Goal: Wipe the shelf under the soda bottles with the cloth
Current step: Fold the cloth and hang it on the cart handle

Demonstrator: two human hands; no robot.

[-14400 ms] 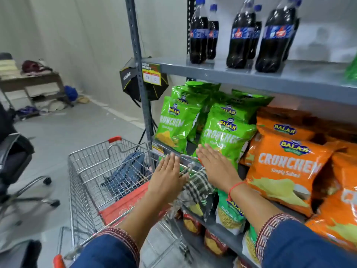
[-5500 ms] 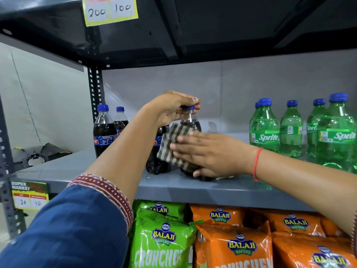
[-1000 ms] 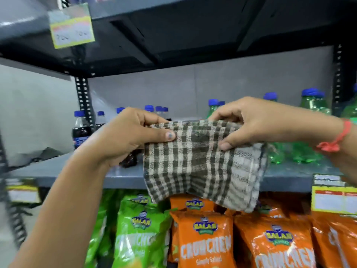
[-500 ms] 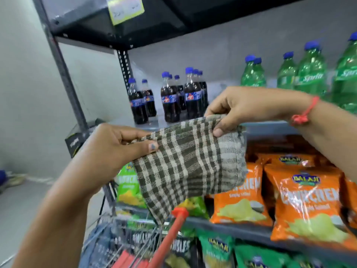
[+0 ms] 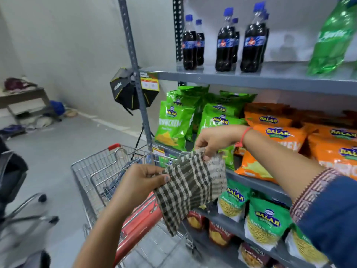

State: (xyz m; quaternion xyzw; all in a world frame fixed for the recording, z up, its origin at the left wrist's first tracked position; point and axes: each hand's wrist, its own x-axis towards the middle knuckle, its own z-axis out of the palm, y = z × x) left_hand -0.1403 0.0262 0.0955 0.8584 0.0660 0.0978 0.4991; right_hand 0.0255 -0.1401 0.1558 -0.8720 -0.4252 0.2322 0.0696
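Note:
A checked brown and cream cloth point(image 5: 190, 185) hangs stretched between both hands, well below the soda shelf. My left hand point(image 5: 142, 181) pinches its left edge over the shopping cart. My right hand point(image 5: 216, 141) pinches its top right corner in front of the snack bags. Dark cola bottles point(image 5: 224, 41) with blue caps stand in pairs on the grey metal shelf point(image 5: 251, 79) at the upper right. A green Sprite bottle point(image 5: 332, 38) stands further right on the same shelf.
A wire shopping cart point(image 5: 100, 171) with red trim stands below my hands. Green point(image 5: 173, 124) and orange point(image 5: 278, 136) snack bags fill the lower shelves. A grey shelf post point(image 5: 135, 74) runs up the middle. An office chair point(image 5: 11, 182) sits at left.
Both hands have carried the cloth down from the level of the soda shelf to above the cart. The view has dropped and swung left, showing the cart and floor.

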